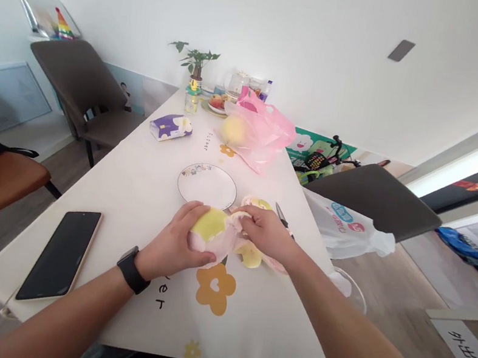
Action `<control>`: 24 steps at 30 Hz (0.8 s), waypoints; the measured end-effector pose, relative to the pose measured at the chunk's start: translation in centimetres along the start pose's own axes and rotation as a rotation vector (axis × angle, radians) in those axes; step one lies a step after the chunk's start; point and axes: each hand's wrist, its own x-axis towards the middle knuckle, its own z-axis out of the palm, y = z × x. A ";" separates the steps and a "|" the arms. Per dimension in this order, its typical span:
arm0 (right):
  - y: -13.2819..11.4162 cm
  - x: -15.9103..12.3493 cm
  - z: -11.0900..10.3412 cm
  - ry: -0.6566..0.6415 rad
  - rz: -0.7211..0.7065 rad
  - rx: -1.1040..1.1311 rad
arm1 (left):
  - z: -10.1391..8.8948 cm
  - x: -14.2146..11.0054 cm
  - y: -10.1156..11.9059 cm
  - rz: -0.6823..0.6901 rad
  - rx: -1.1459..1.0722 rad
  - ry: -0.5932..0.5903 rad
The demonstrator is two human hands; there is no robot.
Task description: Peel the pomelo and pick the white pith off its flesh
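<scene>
Partly peeled, a pomelo (208,225) shows yellow-green rind on top and pale pink pith below. My left hand (176,236), with a black watch at the wrist, is wrapped round its left side. On its right, my right hand (263,231) pinches a strip of pomelo peel (238,219) that looks still joined to the fruit. Loose pieces of peel (249,255) lie under and beside my right hand. Just beyond them rests a knife (281,215), partly hidden. Behind the pomelo is a white plate (207,186) with a printed rim.
A pink plastic bag (265,134) with a yellow fruit (233,131) stands farther back, near a tissue pack (171,127) and a potted plant (198,64). A phone (59,255) lies at the table's left edge. Chairs (374,197) flank the table; a white bag (344,225) hangs at right.
</scene>
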 end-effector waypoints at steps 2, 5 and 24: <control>0.9 -0.2 0.4 0.035 0.070 0.193 | -0.2 -0.1 -0.2 0.015 -0.011 0.003; 1.7 -0.7 1.2 0.057 0.068 0.332 | -0.3 -0.3 -0.6 0.041 -0.023 0.009; 1.6 0.7 7.1 0.492 0.248 0.406 | 0.2 -0.1 -1.0 0.007 -0.030 0.102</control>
